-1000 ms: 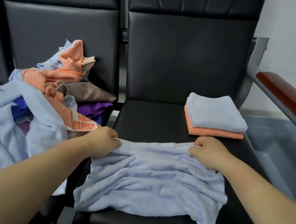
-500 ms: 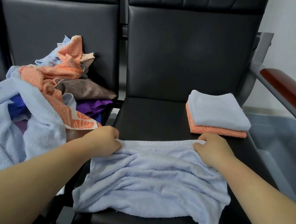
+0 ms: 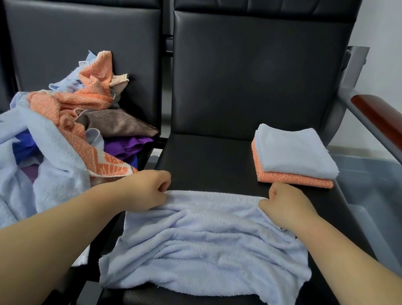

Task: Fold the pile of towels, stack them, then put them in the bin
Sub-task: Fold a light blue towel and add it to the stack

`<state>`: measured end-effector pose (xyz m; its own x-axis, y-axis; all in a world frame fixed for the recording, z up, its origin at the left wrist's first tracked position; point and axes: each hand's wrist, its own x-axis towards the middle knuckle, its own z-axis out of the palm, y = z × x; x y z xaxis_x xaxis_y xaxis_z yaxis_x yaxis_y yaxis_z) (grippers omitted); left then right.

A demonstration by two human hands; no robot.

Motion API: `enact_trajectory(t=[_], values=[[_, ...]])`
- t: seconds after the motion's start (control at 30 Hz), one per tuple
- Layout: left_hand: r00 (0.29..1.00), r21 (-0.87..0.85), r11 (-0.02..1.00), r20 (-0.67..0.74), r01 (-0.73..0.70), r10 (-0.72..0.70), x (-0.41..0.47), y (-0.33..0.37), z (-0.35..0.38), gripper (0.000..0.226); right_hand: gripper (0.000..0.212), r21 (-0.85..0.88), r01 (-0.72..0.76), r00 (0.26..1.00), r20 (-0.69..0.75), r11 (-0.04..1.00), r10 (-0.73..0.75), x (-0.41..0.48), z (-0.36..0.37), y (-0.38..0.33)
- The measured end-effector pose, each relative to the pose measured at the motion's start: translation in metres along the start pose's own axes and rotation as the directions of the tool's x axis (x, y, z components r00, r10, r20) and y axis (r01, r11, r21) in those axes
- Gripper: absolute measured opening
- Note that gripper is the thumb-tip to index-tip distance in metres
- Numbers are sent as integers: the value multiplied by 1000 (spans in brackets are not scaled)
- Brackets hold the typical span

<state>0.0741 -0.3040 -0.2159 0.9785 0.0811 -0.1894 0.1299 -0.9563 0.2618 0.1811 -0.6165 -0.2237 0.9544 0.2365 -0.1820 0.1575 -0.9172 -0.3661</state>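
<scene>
Two hands pinch the far edge of a pale blue towel (image 3: pixel 211 248) that lies crumpled across the front half of a black chair seat (image 3: pixel 209 161), in the lower middle of the frame. The left hand (image 3: pixel 148 190) has its grip curled tight on the towel's upper left corner. The right hand (image 3: pixel 288 207) has its grip curled on the upper right corner, knuckles up. The cloth is fuzzy terry, fairly straight along the far edge between the hands and rumpled in long crosswise wrinkles nearer the camera. Its lower right corner droops toward the front of the seat.

At the right of the seat a pale blue folded towel (image 3: pixel 296 153) sits on an orange folded towel (image 3: pixel 295 179), just beyond the right hand; whether they touch is unclear. On the neighbouring seat at left, the unfolded pile (image 3: pixel 67 132) heaps pale blue, orange, brown and purple cloth. A grey bin (image 3: pixel 384 195) stands at right, below a wooden armrest (image 3: pixel 393 131), which, with the frame edge, cuts most of it off. The fingertips of both hands are hidden, and the pile runs out of the frame at left
</scene>
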Motion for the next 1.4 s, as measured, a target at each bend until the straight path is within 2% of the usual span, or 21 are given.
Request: enact_trajectory(t=[0.17, 0.53, 0.63, 0.7, 0.8, 0.93, 1.03, 1.1, 1.17, 1.23, 1.3, 1.4], values=[[996, -68, 998, -88, 4, -10, -7, -7, -16, 19, 8, 68, -15, 999, -49, 998, 18, 1, 0, 9], [980, -90, 991, -167, 97, -111, -24, -41, -33, 14, 15, 127, -7, 989, -143, 992, 25, -4, 6, 17], [977, -44, 992, -170, 122, -128, -24, -43, -31, 6, 9, 160, 11, 992, -123, 987, 9, -5, 5, 17], [974, -3, 990, -176, 144, -142, -24, -45, -30, 2, 16, 212, 40, 990, -140, 977, -11, -10, 4, 16], [965, 24, 984, -203, 175, -166, -27, -47, -27, 8, 20, 290, 84, 976, -216, 953, -21, -19, 3, 9], [937, -101, 977, -283, 185, -207, -35, -39, -34, 17, 25, 380, 98, 965, -262, 920, 5, -28, -4, -3], [893, -142, 972, -387, 190, -231, -42, -33, -66, 15, 24, 366, 91, 966, -260, 926, 7, -22, -31, -14], [862, -122, 975, -456, 185, -221, -43, -29, -100, 16, 30, 428, 59, 962, -266, 902, 63, -13, -58, -31], [815, -139, 972, -529, 191, -236, -44, -23, -138, 18, 27, 498, 92, 939, -332, 862, 92, -5, -90, -53], [747, -170, 973, -624, 154, -228, -44, -15, -179, 18, 26, 517, 172, 891, -444, 839, 91, 1, -128, -78], [645, -198, 977, -738, 79, -201, -49, -7, -215, 16, 26, 529, 256, 835, -543, 809, 91, 0, -166, -98], [524, -198, 980, -835, -1, -168, -64, 2, -238, 17, 17, 533, 365, 772, -631, 763, 72, -10, -202, -108]])
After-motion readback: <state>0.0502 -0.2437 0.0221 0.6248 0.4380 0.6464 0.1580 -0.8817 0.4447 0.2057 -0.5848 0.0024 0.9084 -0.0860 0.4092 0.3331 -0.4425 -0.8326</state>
